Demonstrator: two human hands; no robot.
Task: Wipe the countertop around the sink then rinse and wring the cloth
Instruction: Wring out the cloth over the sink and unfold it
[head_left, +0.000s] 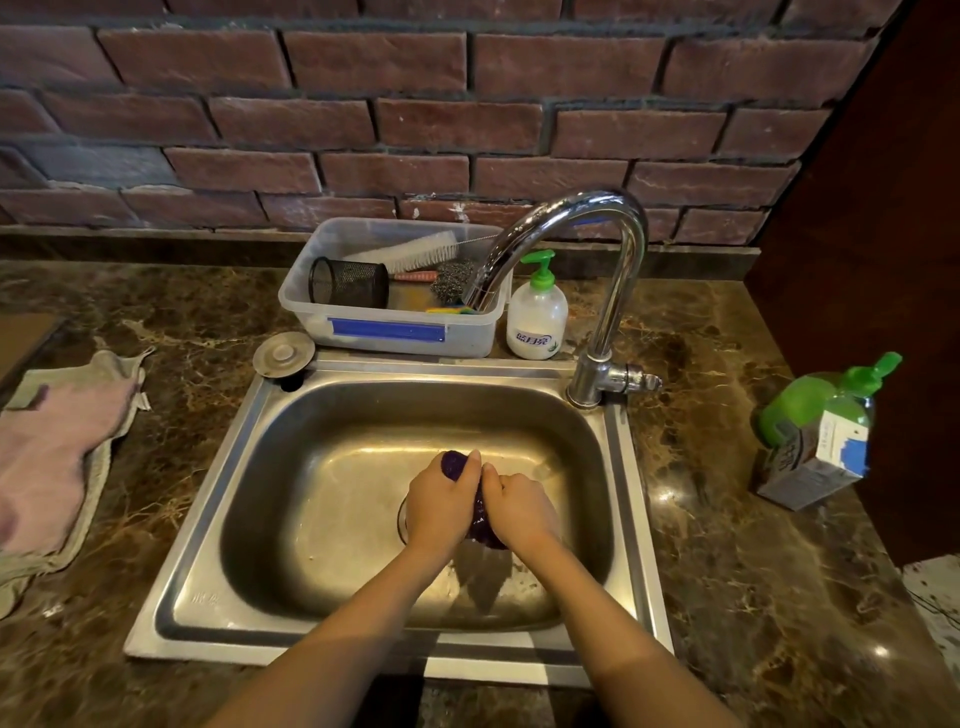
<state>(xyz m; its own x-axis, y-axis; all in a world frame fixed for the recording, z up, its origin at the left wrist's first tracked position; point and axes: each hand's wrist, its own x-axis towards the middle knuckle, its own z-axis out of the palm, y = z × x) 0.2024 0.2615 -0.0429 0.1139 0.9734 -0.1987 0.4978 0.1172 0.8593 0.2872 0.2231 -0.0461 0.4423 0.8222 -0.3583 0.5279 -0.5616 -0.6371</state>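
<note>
both hands — left hand (440, 500), right hand (519, 506) — grip the purple cloth (480, 517), bunched lengthwise over the sink (208, 519).

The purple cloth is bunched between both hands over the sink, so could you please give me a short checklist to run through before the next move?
1. Both hands grip the purple cloth: ok, left hand and right hand are curled round it.
2. Cloth held over the sink basin: ok.
3. Faucet running: cannot tell, no stream is visible.
4. Cloth fully wrung: cannot tell, though drips seem to fall below it.
5. Drain free: cannot tell, the hands hide most of it.
6. Drain stopper out of the way: ok, it lies at the sink's far left corner.
</note>
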